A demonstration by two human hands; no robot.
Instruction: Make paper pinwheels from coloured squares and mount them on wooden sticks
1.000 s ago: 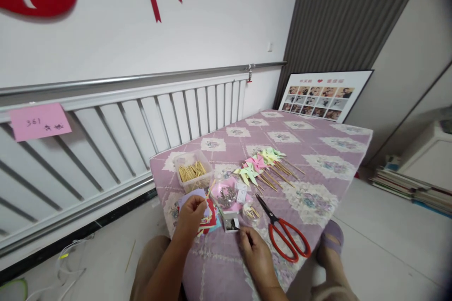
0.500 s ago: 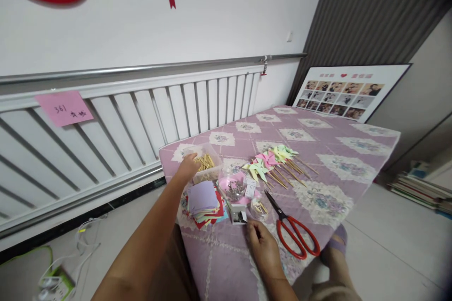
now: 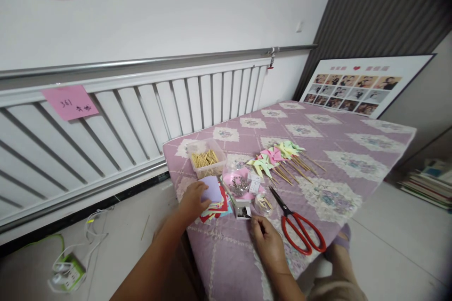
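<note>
Now our left hand (image 3: 193, 200) has reached the square multicoloured paper stack (image 3: 212, 190), making it accessible, grip unclear. Right of it, our right hand (image 3: 269, 243) pinches a thin dark piece (image 3: 249, 216).

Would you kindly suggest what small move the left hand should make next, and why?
I would probably have the left hand slide the purple sheet off the paper stack: its fingers lie over the sheet's left edge, that sheet is on top, and the right hand is beside the small white box.
</note>
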